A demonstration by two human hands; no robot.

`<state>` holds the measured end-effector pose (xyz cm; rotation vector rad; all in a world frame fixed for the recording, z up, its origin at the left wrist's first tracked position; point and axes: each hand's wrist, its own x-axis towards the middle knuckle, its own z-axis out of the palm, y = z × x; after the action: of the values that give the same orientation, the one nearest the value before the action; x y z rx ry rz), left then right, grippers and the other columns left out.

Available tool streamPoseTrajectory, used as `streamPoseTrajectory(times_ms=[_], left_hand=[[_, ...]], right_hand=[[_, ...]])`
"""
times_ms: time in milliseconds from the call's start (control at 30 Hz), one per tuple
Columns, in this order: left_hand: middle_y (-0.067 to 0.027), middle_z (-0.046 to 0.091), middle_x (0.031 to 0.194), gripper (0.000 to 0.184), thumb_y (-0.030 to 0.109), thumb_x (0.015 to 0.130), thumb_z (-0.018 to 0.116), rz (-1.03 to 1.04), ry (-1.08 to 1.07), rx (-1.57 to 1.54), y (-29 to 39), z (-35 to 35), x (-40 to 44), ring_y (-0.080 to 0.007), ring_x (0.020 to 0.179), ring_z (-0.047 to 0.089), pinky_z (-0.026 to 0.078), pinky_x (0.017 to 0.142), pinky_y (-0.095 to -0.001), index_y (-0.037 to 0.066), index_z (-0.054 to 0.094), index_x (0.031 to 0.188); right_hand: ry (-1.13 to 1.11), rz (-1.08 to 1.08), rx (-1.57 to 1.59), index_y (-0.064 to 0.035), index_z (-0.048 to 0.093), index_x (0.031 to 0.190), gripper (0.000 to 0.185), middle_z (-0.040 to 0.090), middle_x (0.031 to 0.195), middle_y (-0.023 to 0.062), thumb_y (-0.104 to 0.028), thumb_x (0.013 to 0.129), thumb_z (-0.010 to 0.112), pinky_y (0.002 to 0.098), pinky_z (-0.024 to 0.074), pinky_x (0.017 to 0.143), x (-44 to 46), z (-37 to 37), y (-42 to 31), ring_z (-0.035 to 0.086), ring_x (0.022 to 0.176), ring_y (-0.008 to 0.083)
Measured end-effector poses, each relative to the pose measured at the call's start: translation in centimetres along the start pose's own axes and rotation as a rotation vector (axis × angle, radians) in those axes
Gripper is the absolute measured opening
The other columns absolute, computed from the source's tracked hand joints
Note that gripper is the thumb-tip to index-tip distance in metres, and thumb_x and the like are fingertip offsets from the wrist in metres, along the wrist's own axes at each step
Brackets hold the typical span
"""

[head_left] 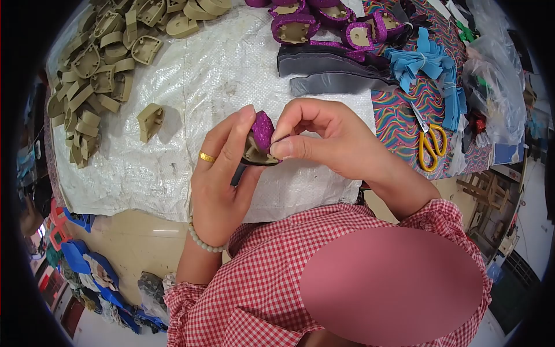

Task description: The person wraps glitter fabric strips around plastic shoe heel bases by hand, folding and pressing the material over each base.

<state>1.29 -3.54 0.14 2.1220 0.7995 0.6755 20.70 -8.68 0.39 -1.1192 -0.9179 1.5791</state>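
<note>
My left hand, with a gold ring and a bead bracelet, holds a tan plastic shoe heel partly wrapped in purple glitter material. At the right side of this heel, my right hand pinches the edge of the covering between thumb and forefinger. The heel's hollow side faces up, and part of it is hidden by my fingers. A single bare tan heel lies on the white woven sheet to the left of my hands.
A pile of bare tan heels covers the sheet's left side. Purple-covered heels sit at the back, beside dark grey strips. Blue strips and yellow-handled scissors lie on the patterned cloth at right, near a clear plastic bag.
</note>
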Motion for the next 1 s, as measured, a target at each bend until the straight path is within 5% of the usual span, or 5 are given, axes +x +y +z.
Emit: streamPoseTrajectory(times_ms=[333,467,567,867,1000], left_hand=[[-0.0179,0.037,0.140,0.057,-0.010,0.079,0.063,-0.182,0.073,-0.599,1.7,1.3,-2.7,-0.0259,0.120,0.050,0.048,0.094,-0.0351,0.001,0.046,0.133],[-0.0164,0.038,0.140,0.054,-0.011,0.084,0.056,-0.316,0.114,-0.927,1.8,1.6,-3.7,-0.0243,0.123,0.047,0.046,0.098,-0.0357,-0.002,0.042,0.134],[-0.0158,0.039,0.140,0.055,-0.011,0.084,0.054,-0.371,0.149,-1.031,1.6,1.7,-3.9,-0.0250,0.122,0.047,0.043,0.100,-0.0361,-0.002,0.039,0.136],[-0.0170,0.037,0.140,0.052,-0.011,0.082,0.056,-0.277,0.139,-0.874,0.8,1.5,-3.6,-0.0240,0.123,0.046,0.042,0.100,-0.0362,-0.001,0.043,0.132],[-0.0190,0.035,0.141,0.051,-0.012,0.082,0.055,-0.131,0.158,-0.865,0.5,1.4,-3.0,-0.0264,0.124,0.045,0.042,0.100,-0.0370,-0.001,0.045,0.130]], right_hand=[[0.026,-0.121,-0.309,-0.0022,0.058,0.095,0.020,0.062,0.088,0.0033,-0.014,0.083,0.069,0.0240,0.0455,0.076,-2.3,1.2,1.2,0.057,0.083,0.0094],[0.112,-0.087,0.175,-0.0023,0.061,0.104,0.025,0.061,0.095,0.0054,-0.014,0.083,0.069,0.0282,0.0465,0.081,-2.7,1.6,0.9,0.056,0.087,0.0115],[0.063,-0.293,-0.305,-0.0023,0.061,0.097,0.020,0.061,0.092,0.0052,-0.014,0.083,0.069,0.0284,0.0473,0.080,-3.1,0.4,1.2,0.057,0.086,0.0130],[0.096,-0.381,-0.509,-0.0046,0.060,0.080,0.016,0.057,0.084,0.0064,-0.013,0.076,0.073,0.0295,0.0450,0.071,-2.1,2.2,1.2,0.057,0.081,0.0197],[0.000,-0.298,-0.400,-0.0054,0.059,0.101,0.028,0.057,0.102,0.0070,-0.011,0.077,0.072,0.0291,0.0433,0.085,-0.8,1.2,1.0,0.055,0.099,0.0177]])
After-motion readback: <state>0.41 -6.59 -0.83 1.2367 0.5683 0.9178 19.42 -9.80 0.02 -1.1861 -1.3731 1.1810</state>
